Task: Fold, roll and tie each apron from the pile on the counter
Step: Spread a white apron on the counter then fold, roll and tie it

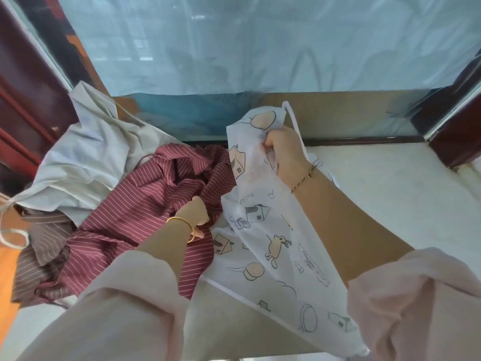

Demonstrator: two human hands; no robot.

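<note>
A white apron with cartoon prints (263,246) is lifted off the counter, draping from upper centre down to the lower right. My right hand (282,152) grips its bunched top edge, and a white strap loops behind the hand. My left hand (196,212) reaches under the apron's left edge beside a maroon striped apron (145,204); its fingers are mostly hidden by cloth. The pile to the left also holds a pale grey apron (86,157) and a brown striped apron (44,246).
The pale counter (390,183) stretches to the right behind the lifted apron. A plastic-covered window (247,48) stands behind it, with dark wood frames at the left (23,87) and right (458,131). White ties (7,230) hang off the pile's left side.
</note>
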